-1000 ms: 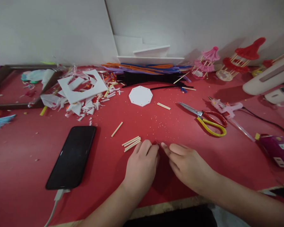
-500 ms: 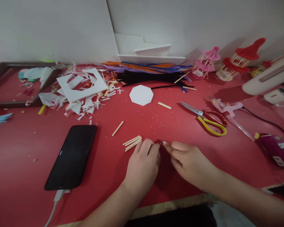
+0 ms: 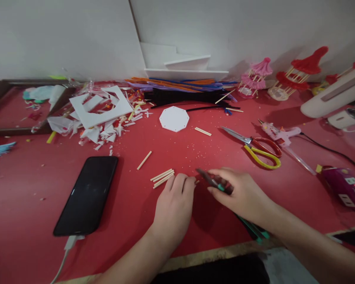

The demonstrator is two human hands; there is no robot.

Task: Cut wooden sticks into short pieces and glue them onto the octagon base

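My right hand [image 3: 244, 195] is closed around a pair of small cutting pliers [image 3: 217, 182] with red and teal grips. Its dark jaws point left toward my left hand, and the teal handle ends stick out under my wrist. My left hand [image 3: 174, 205] rests on the red table [image 3: 32, 221] with fingers curled down. Its fingertips pinch a short wooden stick piece [image 3: 197, 182], of which only a tan tip shows, just in front of the plier jaws. A small bundle of cut wooden sticks [image 3: 162, 177] lies right beside my left fingers.
A black phone [image 3: 87, 194] on a cable lies at the left. Farther back are a white octagon [image 3: 174, 118], foam scraps [image 3: 99, 112], pipe cleaners [image 3: 183, 88], scissors [image 3: 256, 148], a glue gun [image 3: 279, 134], small pagoda models [image 3: 298, 73] and a purple power strip [image 3: 343, 185].
My right hand, earlier pinching fingertip to fingertip with my left, now grips the pliers, jaws toward the left fingertips. My left hand has stayed in place.
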